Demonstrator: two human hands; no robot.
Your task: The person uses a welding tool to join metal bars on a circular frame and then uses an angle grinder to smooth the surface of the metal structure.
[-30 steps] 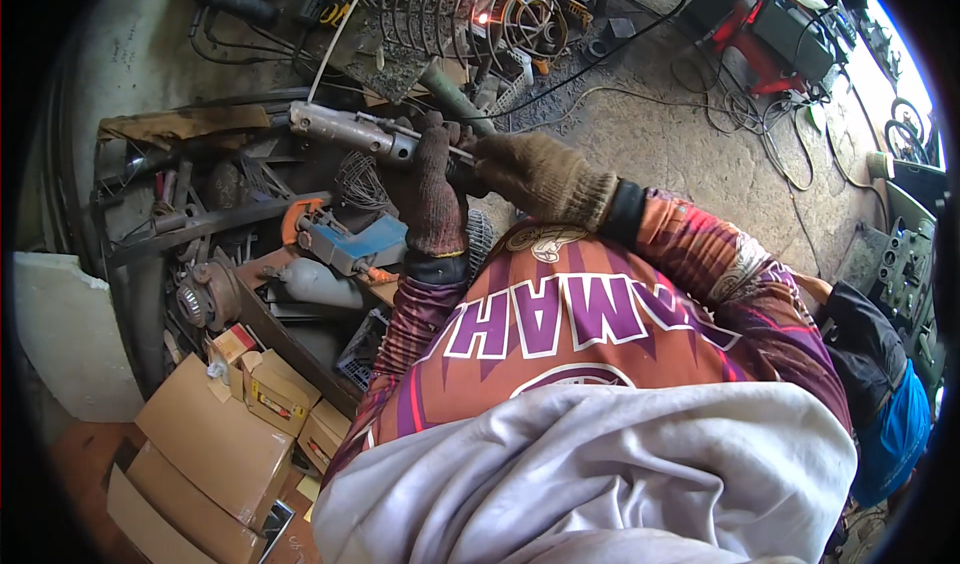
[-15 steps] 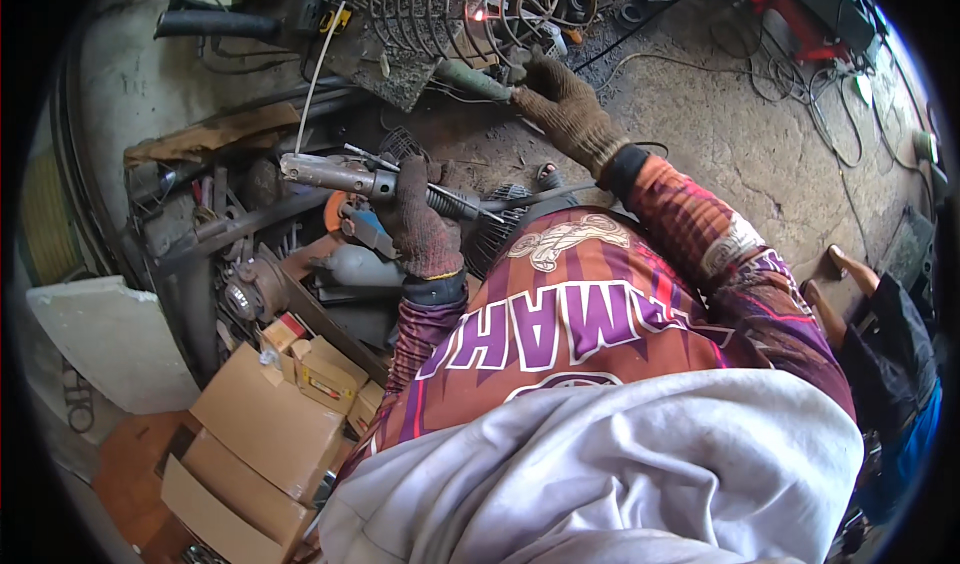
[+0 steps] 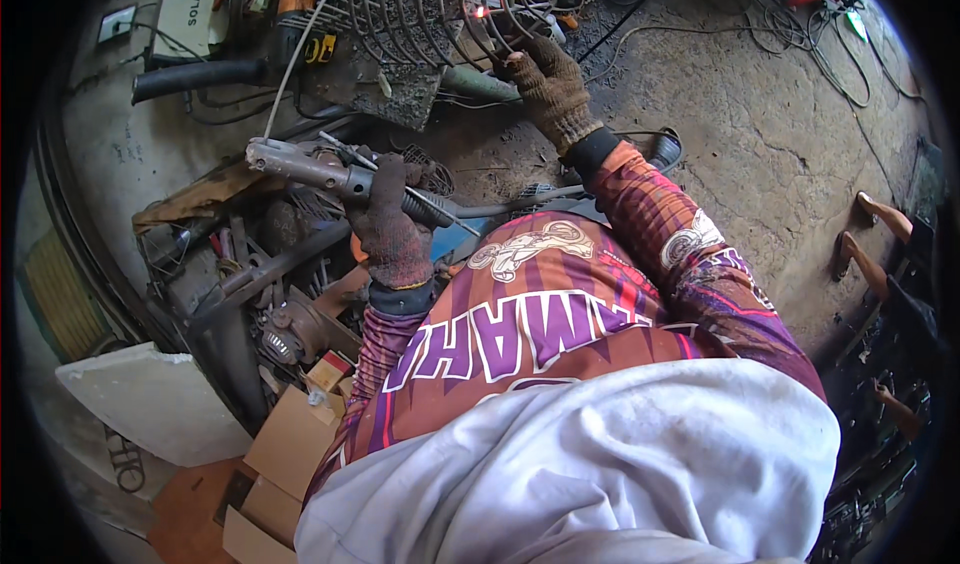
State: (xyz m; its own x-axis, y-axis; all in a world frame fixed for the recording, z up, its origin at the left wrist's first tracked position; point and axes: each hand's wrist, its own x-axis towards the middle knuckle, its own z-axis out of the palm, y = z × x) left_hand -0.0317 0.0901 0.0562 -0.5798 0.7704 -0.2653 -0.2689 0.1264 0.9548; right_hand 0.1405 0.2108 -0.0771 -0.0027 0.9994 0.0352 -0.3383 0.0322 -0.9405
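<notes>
My left hand point(image 3: 395, 239), in a brown knit glove, is closed around a welding electrode holder point(image 3: 310, 167). A long pale electrode point(image 3: 305, 54) rises from its tip. A second thin rod point(image 3: 440, 210) lies across the holder, by the same hand. My right hand point(image 3: 553, 92), also gloved, has its fingers closed at the lower edge of a cage of curved metal rods point(image 3: 410, 14). A small red glowing spot point(image 3: 481, 12) shows on the cage. Just below that edge, beside the right fingers, a greenish pipe point(image 3: 480, 84) ends.
An orange-and-black power tool point(image 3: 297, 9) and a black tube point(image 3: 195, 81) lie at the far left. Cardboard boxes point(image 3: 290, 444) and scrap metal fill the near left. Cables point(image 3: 820, 54) trail over the concrete floor. Another person's bare feet point(image 3: 870, 226) are at the right.
My right hand has moved up from the pipe's end to the cage's edge. My left hand has shifted left with the electrode holder. The whole view has shifted slightly.
</notes>
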